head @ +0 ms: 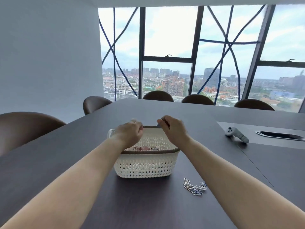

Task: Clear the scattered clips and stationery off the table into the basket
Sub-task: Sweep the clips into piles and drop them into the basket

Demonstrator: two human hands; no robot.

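Both hands are up over the far rim of the white woven basket (145, 166), which sits mid-counter (148, 212). The right hand (173, 129) has its grip pinched shut on a small grey-blue item (158, 125) right at the rim's far edge, too small to identify. The left hand (130, 133) has curled fingers with a pale blur at the tips, so I cannot tell if that grip holds anything. Inside the basket is a heap of clips (143, 148), some pink, some metal. Left to clear is a loose pile of paper clips (194, 187) on the counter, near and right of the basket's near-right corner, close to it but not touching. Key relation: the pile lies well nearer to the person than both grips, on the right side, just left of the right forearm. The right hand is the closer one; the left would have to cross over the basket. The pile spreads roughly far-left to near-right, single clips at mixed angles, flat on the counter, so likely a pinch or sweep from above, then a short carry far-left over the near rim. A grey controller (236, 134) lies far right, well apart; judged not part of the stationery.
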